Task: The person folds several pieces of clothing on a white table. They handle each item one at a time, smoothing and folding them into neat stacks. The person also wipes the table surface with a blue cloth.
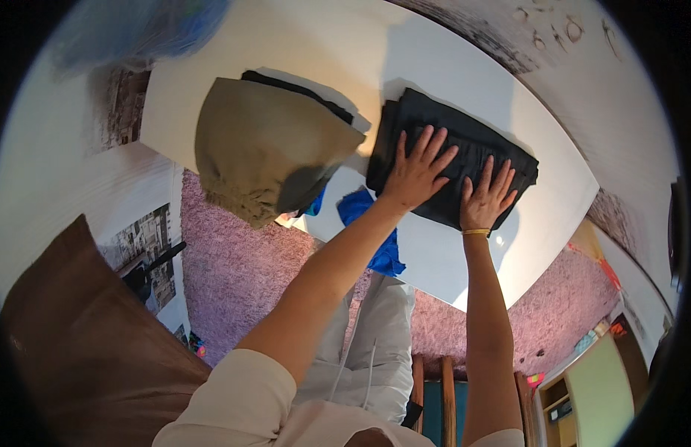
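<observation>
A folded black garment (435,112) lies on a white table (418,246). My left hand (418,173) rests flat on its left part, palm down, fingers spread. On its lower right part lies my right hand (486,195), also palm down with fingers apart, a yellow band at the wrist. Neither hand grips the cloth. To the left is an olive-brown folded garment (267,134), its lower edge hanging past the table, with black cloth (301,92) showing behind it. A bright blue cloth (385,254) lies at the near edge, partly hidden by my left forearm.
Pink carpet (239,262) shows beneath the table. Brown material (88,346) is at the lower left, wooden slats (448,391) and a shelf unit (563,402) at the lower right. A translucent bluish thing (139,28) is at the upper left.
</observation>
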Demonstrator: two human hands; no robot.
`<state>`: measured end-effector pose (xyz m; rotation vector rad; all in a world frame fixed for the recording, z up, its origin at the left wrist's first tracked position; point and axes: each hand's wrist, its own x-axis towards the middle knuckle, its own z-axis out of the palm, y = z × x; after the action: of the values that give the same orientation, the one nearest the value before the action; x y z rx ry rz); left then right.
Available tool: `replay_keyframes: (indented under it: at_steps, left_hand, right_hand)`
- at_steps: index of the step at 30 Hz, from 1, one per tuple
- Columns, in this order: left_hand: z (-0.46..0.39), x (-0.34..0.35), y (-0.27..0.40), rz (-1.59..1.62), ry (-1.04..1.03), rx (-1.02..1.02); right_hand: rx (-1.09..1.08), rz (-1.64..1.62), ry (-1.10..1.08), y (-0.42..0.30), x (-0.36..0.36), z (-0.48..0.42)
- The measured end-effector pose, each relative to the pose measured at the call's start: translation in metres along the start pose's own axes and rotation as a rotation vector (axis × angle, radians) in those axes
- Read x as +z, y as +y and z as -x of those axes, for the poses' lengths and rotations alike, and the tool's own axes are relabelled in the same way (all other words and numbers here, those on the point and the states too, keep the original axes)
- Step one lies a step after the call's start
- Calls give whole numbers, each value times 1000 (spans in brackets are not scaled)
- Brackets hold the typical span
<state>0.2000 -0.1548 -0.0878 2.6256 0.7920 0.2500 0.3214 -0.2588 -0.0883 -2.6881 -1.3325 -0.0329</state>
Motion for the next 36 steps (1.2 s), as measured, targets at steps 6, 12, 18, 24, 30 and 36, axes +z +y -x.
replay_keyframes:
  at_steps: [6,12,18,24,30,36]
  left_hand:
    - [7,-58,8,154,40,-36]
    - [58,-181,-106,-64,342,-364]
    - [136,-199,-226,445,297,-901]
    - [144,-190,-240,526,239,-788]
    - [138,-205,-206,172,452,-620]
    - [149,-224,-175,458,413,-818]
  right_hand:
    - [63,1,65,-17,-4,1]
    - [28,-867,-98,-133,-46,31]
    - [737,-1582,-539,-237,-26,41]
    - [565,-1475,-218,-259,-41,35]
    - [511,-1396,-44,-276,-56,42]
    - [580,-1478,-155,-277,-61,54]
